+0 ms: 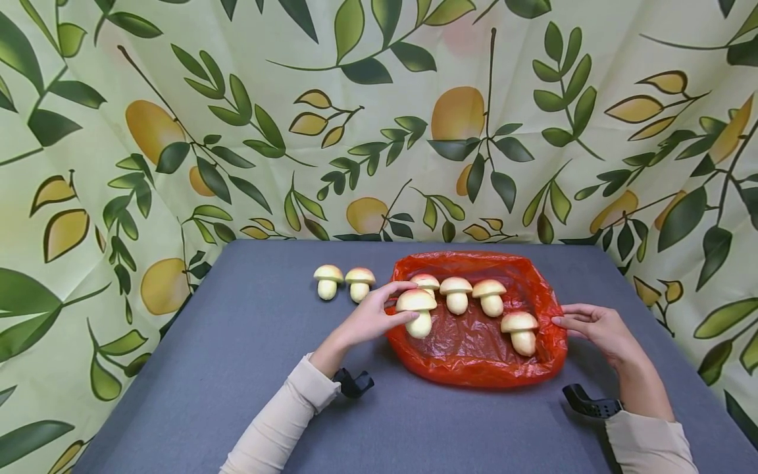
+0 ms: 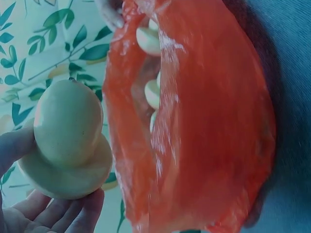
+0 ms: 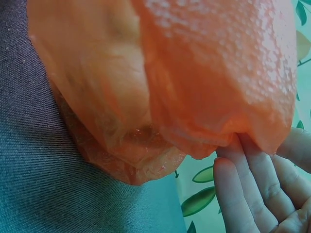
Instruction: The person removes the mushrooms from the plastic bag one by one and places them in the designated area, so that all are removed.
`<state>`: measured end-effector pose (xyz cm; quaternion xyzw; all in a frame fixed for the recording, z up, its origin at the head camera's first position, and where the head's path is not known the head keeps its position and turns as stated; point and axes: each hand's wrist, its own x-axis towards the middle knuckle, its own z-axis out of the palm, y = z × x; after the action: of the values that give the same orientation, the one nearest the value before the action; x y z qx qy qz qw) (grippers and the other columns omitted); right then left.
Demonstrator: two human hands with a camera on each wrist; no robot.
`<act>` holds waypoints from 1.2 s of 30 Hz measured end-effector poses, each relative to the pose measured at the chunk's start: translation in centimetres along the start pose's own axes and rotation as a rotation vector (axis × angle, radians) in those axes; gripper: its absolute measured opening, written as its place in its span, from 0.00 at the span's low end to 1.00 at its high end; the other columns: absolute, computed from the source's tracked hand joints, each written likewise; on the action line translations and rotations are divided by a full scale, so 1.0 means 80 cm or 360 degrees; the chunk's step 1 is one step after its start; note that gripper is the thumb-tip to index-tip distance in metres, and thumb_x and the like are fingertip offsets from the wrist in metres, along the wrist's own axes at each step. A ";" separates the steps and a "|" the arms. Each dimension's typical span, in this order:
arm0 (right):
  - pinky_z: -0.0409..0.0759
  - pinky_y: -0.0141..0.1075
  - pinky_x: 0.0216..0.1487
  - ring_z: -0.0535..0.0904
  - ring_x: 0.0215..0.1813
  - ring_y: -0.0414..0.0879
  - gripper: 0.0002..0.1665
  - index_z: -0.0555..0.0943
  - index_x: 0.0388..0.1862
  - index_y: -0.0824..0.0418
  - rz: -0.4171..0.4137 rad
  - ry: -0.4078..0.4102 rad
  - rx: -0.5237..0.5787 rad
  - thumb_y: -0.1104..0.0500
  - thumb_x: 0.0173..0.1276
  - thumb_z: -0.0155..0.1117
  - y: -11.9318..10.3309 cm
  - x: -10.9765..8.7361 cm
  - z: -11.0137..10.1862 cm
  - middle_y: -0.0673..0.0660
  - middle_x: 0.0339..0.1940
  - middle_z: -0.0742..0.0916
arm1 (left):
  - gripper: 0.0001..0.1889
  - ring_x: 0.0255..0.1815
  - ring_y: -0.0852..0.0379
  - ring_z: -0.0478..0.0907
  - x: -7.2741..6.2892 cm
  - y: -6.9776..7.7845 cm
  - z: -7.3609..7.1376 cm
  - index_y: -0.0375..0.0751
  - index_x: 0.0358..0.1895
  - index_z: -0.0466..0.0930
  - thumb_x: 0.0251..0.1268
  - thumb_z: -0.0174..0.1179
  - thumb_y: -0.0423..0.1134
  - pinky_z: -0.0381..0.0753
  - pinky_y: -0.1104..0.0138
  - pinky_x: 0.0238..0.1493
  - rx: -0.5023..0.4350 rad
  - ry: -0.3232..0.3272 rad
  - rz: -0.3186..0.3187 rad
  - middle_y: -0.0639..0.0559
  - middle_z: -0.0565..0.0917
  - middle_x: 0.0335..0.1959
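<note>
My left hand (image 1: 374, 315) grips a toy mushroom (image 1: 417, 309) with a pale stem and a yellowish cap, above the left side of a red plastic bag (image 1: 474, 376). In the left wrist view this mushroom (image 2: 68, 131) sits between thumb and fingers, stem up in that picture. The bag lies on the table with its mouth spread wide. Inside it are several more mushrooms, one (image 1: 521, 331) apart on the right. My right hand (image 1: 604, 329) pinches the bag's right rim; in the right wrist view some fingertips (image 3: 226, 170) show below the red plastic.
Two mushrooms, one (image 1: 328, 282) at left and another (image 1: 360, 283) beside it, stand on the grey-blue table (image 1: 237, 342) left of the bag. A leaf-and-fruit patterned cloth (image 1: 367, 164) hangs behind the table. Each wrist carries a black strap mount (image 1: 592, 403).
</note>
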<state>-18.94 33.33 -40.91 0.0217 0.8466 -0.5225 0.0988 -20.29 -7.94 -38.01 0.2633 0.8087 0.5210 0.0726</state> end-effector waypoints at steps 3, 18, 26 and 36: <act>0.82 0.24 0.40 0.83 0.34 0.29 0.08 0.82 0.34 0.35 0.0002 -0.0006 0.0000 0.53 0.68 0.63 0.000 0.000 0.000 0.27 0.30 0.83 | 0.27 0.60 0.46 0.78 -0.004 -0.003 -0.008 0.35 0.64 0.70 0.62 0.63 0.35 0.76 0.57 0.65 -0.0008 0.0020 0.0015 0.40 0.76 0.63; 0.82 0.25 0.41 0.83 0.35 0.28 0.05 0.83 0.36 0.38 0.0001 -0.0011 -0.0024 0.52 0.68 0.62 0.001 0.000 0.000 0.26 0.30 0.83 | 0.26 0.62 0.47 0.76 -0.020 -0.026 -0.048 0.36 0.64 0.71 0.62 0.63 0.34 0.75 0.57 0.66 -0.0045 0.0041 0.0031 0.41 0.77 0.63; 0.83 0.26 0.40 0.83 0.35 0.28 0.04 0.83 0.37 0.41 0.0004 -0.0005 -0.0031 0.52 0.68 0.62 0.003 0.001 0.001 0.27 0.30 0.83 | 0.26 0.62 0.48 0.75 -0.030 -0.031 -0.073 0.34 0.64 0.71 0.61 0.63 0.31 0.75 0.73 0.62 -0.0108 0.0134 0.0029 0.38 0.75 0.64; 0.83 0.25 0.40 0.83 0.34 0.28 0.04 0.83 0.37 0.40 0.0012 -0.0009 -0.0027 0.52 0.68 0.63 0.002 0.003 0.003 0.26 0.30 0.82 | 0.27 0.55 0.70 0.77 -0.037 -0.036 -0.101 0.34 0.64 0.71 0.60 0.64 0.31 0.74 0.81 0.59 -0.0113 0.0307 -0.0023 0.37 0.76 0.63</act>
<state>-19.10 33.19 -41.18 0.0226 0.8506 -0.5151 0.1035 -21.96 -16.87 -37.43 0.2034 0.7948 0.5717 0.0075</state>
